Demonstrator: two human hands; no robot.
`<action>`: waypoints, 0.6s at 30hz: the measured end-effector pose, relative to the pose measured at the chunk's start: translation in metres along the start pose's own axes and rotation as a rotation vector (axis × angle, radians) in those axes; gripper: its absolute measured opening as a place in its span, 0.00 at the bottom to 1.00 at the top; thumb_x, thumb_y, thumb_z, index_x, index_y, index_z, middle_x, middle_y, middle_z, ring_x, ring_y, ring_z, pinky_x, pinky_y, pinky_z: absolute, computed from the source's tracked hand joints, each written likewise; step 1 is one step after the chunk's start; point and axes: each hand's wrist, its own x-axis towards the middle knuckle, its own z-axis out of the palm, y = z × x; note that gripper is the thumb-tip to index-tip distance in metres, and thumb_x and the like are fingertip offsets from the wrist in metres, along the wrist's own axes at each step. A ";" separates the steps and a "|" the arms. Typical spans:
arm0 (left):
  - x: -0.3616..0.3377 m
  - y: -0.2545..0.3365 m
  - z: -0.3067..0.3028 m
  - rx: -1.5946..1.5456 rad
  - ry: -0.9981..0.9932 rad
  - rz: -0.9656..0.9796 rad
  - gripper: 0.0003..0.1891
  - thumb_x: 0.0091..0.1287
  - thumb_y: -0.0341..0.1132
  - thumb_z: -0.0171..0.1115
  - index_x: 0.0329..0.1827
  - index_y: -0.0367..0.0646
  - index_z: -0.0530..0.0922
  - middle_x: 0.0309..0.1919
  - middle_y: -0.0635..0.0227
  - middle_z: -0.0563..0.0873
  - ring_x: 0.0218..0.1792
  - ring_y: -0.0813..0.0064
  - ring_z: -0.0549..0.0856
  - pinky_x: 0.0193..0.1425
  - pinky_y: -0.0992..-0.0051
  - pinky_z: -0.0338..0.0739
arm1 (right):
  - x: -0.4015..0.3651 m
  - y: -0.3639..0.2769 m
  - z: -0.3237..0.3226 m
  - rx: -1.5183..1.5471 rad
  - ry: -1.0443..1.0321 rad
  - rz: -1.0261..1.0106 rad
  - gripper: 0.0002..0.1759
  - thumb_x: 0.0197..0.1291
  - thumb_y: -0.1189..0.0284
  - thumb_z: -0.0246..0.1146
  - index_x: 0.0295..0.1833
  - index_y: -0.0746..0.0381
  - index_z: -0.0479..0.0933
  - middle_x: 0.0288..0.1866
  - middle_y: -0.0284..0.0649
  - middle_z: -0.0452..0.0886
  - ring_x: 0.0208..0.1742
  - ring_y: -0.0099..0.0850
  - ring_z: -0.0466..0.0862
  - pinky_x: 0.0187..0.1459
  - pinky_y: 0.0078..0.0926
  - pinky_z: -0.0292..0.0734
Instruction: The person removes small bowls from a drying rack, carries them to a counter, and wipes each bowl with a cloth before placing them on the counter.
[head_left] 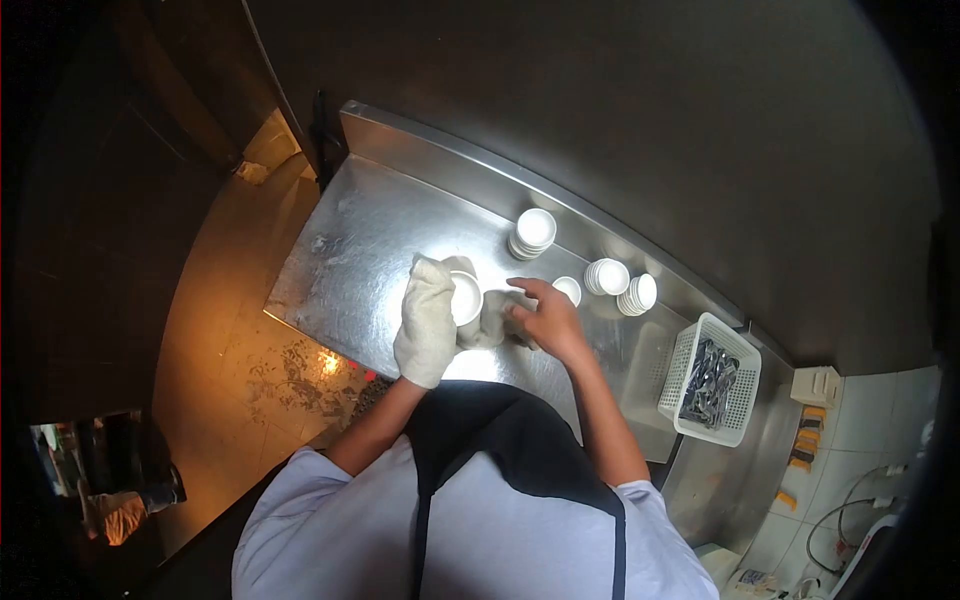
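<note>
A pale cloth or mitt covers my left hand (427, 322), which holds a round white bowl (466, 298) against its right side, above the metal counter (345, 240). Its fingers are hidden under the fabric. My bare right hand (545, 316) is to the right of the bowl, with thumb and fingers apart at the edge of a crumpled grey cloth (492, 320). That cloth lies between the two hands. Just behind my right hand is a small white bowl (567, 291), partly covered by it.
Stacks of white bowls stand along the back of the counter: one (535, 232) behind my hands, two more (606, 277) (638, 295) to the right. Farther right, a white plastic basket (748, 398) holds metal cutlery. A raised metal edge (530, 183) runs along the wall.
</note>
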 end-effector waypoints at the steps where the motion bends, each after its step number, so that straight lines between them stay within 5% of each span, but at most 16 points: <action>1: 0.004 -0.032 0.000 0.101 0.028 0.116 0.08 0.80 0.30 0.54 0.52 0.34 0.79 0.42 0.57 0.85 0.44 0.62 0.86 0.53 0.67 0.81 | 0.003 0.013 0.016 0.168 0.074 -0.077 0.23 0.68 0.67 0.71 0.66 0.60 0.84 0.43 0.41 0.91 0.41 0.33 0.89 0.44 0.32 0.83; 2: 0.005 -0.048 0.001 0.203 0.049 0.231 0.09 0.79 0.29 0.54 0.54 0.33 0.78 0.42 0.54 0.86 0.43 0.59 0.87 0.53 0.66 0.81 | 0.002 0.001 0.015 0.263 0.038 -0.005 0.22 0.68 0.67 0.71 0.65 0.61 0.85 0.42 0.42 0.91 0.40 0.34 0.89 0.43 0.32 0.83; 4: 0.004 -0.039 0.004 0.443 -0.037 0.155 0.10 0.78 0.29 0.55 0.54 0.32 0.79 0.45 0.47 0.86 0.44 0.53 0.88 0.51 0.61 0.83 | -0.003 -0.034 0.009 0.454 -0.024 0.147 0.20 0.67 0.67 0.70 0.62 0.63 0.86 0.39 0.45 0.91 0.36 0.35 0.89 0.42 0.33 0.82; 5: 0.004 -0.035 0.006 0.564 -0.080 0.119 0.10 0.78 0.29 0.55 0.55 0.32 0.79 0.46 0.44 0.86 0.45 0.50 0.89 0.50 0.58 0.83 | -0.004 -0.037 0.013 0.393 0.016 0.053 0.18 0.70 0.67 0.69 0.60 0.65 0.86 0.31 0.43 0.88 0.29 0.29 0.85 0.36 0.30 0.79; 8: 0.004 -0.044 0.012 0.671 -0.072 0.045 0.11 0.80 0.33 0.54 0.55 0.33 0.77 0.43 0.48 0.85 0.35 0.51 0.87 0.40 0.60 0.85 | 0.004 -0.014 0.029 0.269 0.119 0.005 0.17 0.73 0.66 0.69 0.57 0.67 0.86 0.26 0.31 0.81 0.29 0.18 0.75 0.33 0.23 0.73; 11: 0.007 -0.065 0.001 0.824 -0.093 0.421 0.14 0.81 0.33 0.54 0.59 0.29 0.72 0.41 0.53 0.84 0.33 0.59 0.89 0.32 0.66 0.85 | 0.028 0.030 0.039 0.394 0.216 0.148 0.15 0.72 0.66 0.69 0.54 0.67 0.86 0.25 0.37 0.85 0.25 0.23 0.82 0.29 0.27 0.76; 16: 0.010 -0.071 -0.003 0.653 -0.297 -0.028 0.16 0.76 0.30 0.59 0.58 0.24 0.71 0.38 0.62 0.84 0.36 0.75 0.90 0.31 0.80 0.84 | 0.076 0.081 0.030 0.538 0.351 0.310 0.19 0.71 0.68 0.69 0.60 0.69 0.83 0.29 0.39 0.88 0.25 0.25 0.86 0.26 0.26 0.78; 18: 0.010 -0.075 -0.003 0.789 -0.305 0.015 0.16 0.74 0.29 0.60 0.57 0.25 0.71 0.40 0.62 0.84 0.37 0.76 0.90 0.31 0.82 0.84 | 0.088 0.087 0.025 0.569 0.378 0.313 0.21 0.72 0.67 0.69 0.63 0.70 0.79 0.32 0.40 0.88 0.25 0.24 0.85 0.24 0.23 0.77</action>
